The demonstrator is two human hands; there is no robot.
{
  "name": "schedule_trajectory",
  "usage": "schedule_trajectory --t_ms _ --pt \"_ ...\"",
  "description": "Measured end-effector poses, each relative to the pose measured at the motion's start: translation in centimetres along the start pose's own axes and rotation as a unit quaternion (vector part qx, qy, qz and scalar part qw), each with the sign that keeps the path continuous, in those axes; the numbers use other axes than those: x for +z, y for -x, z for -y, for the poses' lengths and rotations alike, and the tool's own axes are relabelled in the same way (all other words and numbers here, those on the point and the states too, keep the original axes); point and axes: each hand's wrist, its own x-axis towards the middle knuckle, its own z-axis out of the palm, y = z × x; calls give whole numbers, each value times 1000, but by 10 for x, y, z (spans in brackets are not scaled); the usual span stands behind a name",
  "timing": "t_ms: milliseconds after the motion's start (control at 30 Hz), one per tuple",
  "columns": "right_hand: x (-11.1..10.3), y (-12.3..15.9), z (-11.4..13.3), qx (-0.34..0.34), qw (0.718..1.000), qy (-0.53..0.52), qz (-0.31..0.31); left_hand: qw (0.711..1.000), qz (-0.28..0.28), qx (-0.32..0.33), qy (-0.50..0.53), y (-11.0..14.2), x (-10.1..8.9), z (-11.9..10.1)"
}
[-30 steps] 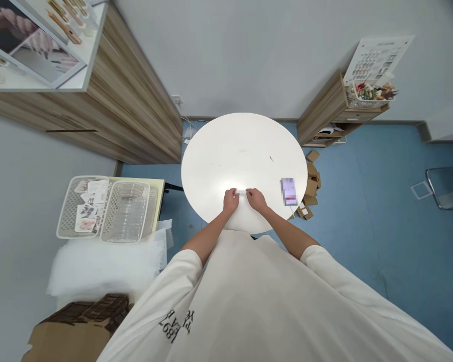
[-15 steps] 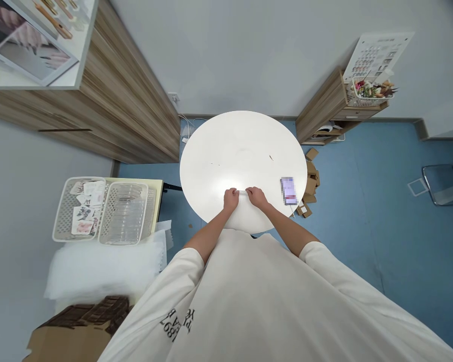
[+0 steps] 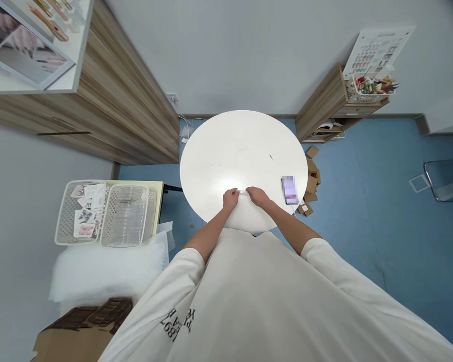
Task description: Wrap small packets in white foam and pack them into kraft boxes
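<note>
Over the near part of a round white table (image 3: 245,136), my left hand (image 3: 231,198) and my right hand (image 3: 257,195) face each other a short way apart. Both have their fingers closed on the ends of a small, clear or whitish strip-like piece (image 3: 243,192). Its exact kind is too small to make out. The fingers cover most of it. A phone (image 3: 289,190) with a lit, blurred screen lies to the right of my right hand, a cable at its lower end.
On the left, two white baskets (image 3: 123,244) hold cards and clear plastic packs, beside white wrapping sheets (image 3: 109,271) and a cardboard box (image 3: 75,342). Cardboard pieces (image 3: 311,186) lie on the floor right of the table. A wooden cabinet (image 3: 143,100) stands at the back left.
Both hands keep their hold on the small piece and have hardly moved. The whole view has shifted slightly.
</note>
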Motion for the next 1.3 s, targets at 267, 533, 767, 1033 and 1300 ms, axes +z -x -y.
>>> schedule_trajectory --t_ms 267,533,767,1033,1300 --pt "7 2 8 9 998 58 0 1000 5 -5 28 0 -1 0" --pt "13 -6 4 29 999 -6 -38 999 25 -19 40 2 6 18" --pt "35 2 -5 127 969 -186 -104 999 40 -28 22 14 8 45" --pt "74 24 -4 139 952 -255 -101 996 81 -37 2 25 8 47" --pt "76 18 7 126 942 -296 -91 995 104 -4 0 18 3 35"
